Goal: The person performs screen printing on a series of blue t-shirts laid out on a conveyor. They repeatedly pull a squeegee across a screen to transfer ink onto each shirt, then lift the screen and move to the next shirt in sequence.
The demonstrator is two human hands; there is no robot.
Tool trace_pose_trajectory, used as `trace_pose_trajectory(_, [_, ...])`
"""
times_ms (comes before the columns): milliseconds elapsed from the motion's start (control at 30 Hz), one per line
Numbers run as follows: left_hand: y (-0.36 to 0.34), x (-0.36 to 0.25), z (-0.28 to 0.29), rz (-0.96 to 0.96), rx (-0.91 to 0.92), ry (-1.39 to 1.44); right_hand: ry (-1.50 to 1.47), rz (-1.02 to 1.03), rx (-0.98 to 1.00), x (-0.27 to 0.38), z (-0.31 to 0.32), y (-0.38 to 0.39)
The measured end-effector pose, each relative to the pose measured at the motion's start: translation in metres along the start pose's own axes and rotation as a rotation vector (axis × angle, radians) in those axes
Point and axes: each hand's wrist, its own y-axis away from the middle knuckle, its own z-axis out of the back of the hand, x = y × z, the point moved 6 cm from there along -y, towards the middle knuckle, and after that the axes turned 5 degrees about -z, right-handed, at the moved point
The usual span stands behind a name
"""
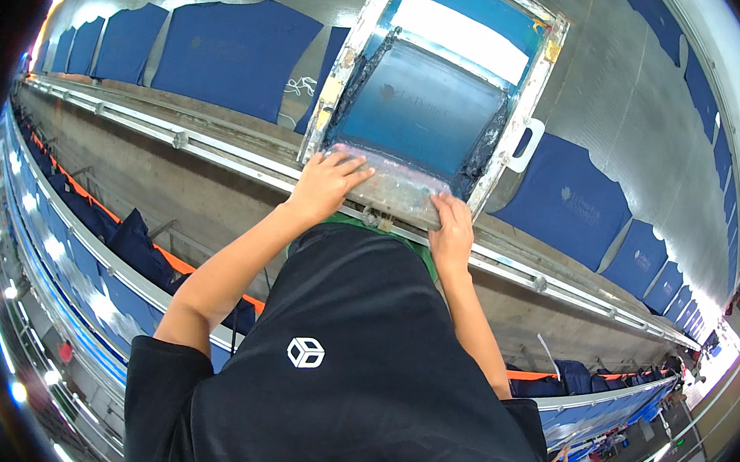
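Note:
A screen-printing frame (537,80) with chipped, paint-stained edges lies in front of me over the long table. Its blue mesh (426,106) shows a faint printed design, with dark ink smeared along the sides. Across the frame's near end lies a wide, stained squeegee (394,188). My left hand (328,185) grips its left end, the fingers bent over the top edge. At the other end, my right hand (452,228) is closed on the squeegee, fingertips over its edge. The blade's lower edge against the mesh is hard to make out.
Navy fabric pieces (232,54) lie in a row along the grey table, and a printed navy piece (572,194) sits right of the frame. A white handle (526,146) sticks out there. Metal rails (221,152) run along the table's near edge. More dark cloth (134,236) hangs behind me.

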Motion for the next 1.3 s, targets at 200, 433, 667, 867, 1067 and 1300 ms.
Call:
trace_pose_trajectory(200, [-0.104, 0.045, 0.037, 0.04, 0.314, 0.084, 0.004, 0.01, 0.225, -0.013, 0.056, -0.109])
trace_pose_trajectory(433, [-0.235, 0.096, 0.05, -0.008, 0.08, 0.018, 0.194, -0.031, 0.053, -0.053, 0.078, -0.238])
trace_pose_trajectory(667, [-0.106, 0.043, 0.008, 0.005, 0.113, 0.019, 0.046, -0.033, 0.019, -0.035, 0.023, -0.098])
trace_pose_trajectory(867, [-0.14, 0.057, 0.023, 0.029, 0.171, 0.043, 0.102, -0.13, 0.211, -0.037, 0.048, -0.139])
trace_pose_trajectory(1067, [-0.25, 0.101, 0.042, -0.018, 0.037, -0.01, 0.187, -0.028, -0.06, -0.063, 0.082, -0.242])
trace_pose_trajectory(1300, [-0.12, 0.049, 0.009, -0.039, 0.002, 0.03, 0.027, 0.018, -0.118, -0.039, 0.026, -0.102])
